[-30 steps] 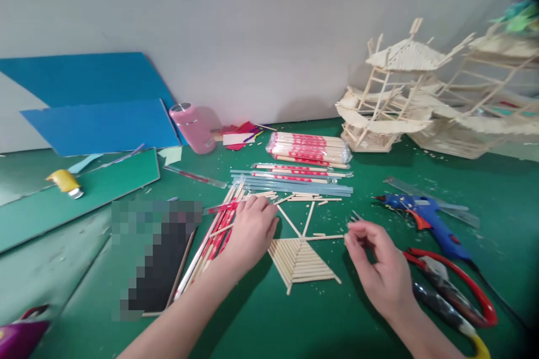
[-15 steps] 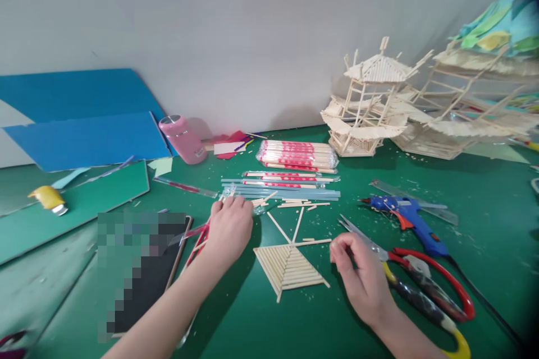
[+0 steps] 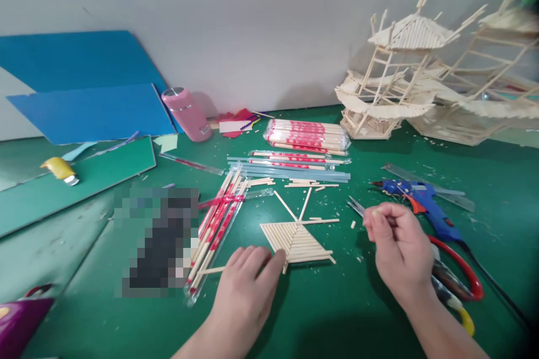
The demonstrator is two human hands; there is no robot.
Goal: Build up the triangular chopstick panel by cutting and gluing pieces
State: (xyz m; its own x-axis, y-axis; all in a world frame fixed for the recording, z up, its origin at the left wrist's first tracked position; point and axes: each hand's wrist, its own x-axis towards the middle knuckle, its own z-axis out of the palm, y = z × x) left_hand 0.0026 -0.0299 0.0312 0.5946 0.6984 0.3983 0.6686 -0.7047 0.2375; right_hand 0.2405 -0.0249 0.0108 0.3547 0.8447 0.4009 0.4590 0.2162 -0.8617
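A flat triangular panel of glued wooden sticks [image 3: 297,240] lies on the green mat [image 3: 337,314]. My left hand [image 3: 246,286] lies just left of it, fingers stretched out over a loose stick [image 3: 209,270], fingertips near the panel's lower corner. My right hand [image 3: 398,249] hovers to the right of the panel, thumb and forefinger pinched together on a small bit I cannot make out. Under it lie red-handled scissors [image 3: 455,280], their blades pointing up-left. A bundle of wrapped chopsticks [image 3: 217,224] lies beside my left hand.
A blue glue gun [image 3: 416,202] and a ruler [image 3: 429,185] lie right of centre. Packs of chopsticks [image 3: 307,137], a pink bottle [image 3: 187,114], blue card [image 3: 84,106] and stick-built model pavilions [image 3: 400,73] stand at the back. A blurred dark object [image 3: 158,241] lies left.
My left hand has drawn back from the chopstick bundle toward me, to the panel's lower corner. My right hand has lifted and moved right, above the scissors. The view has shifted.
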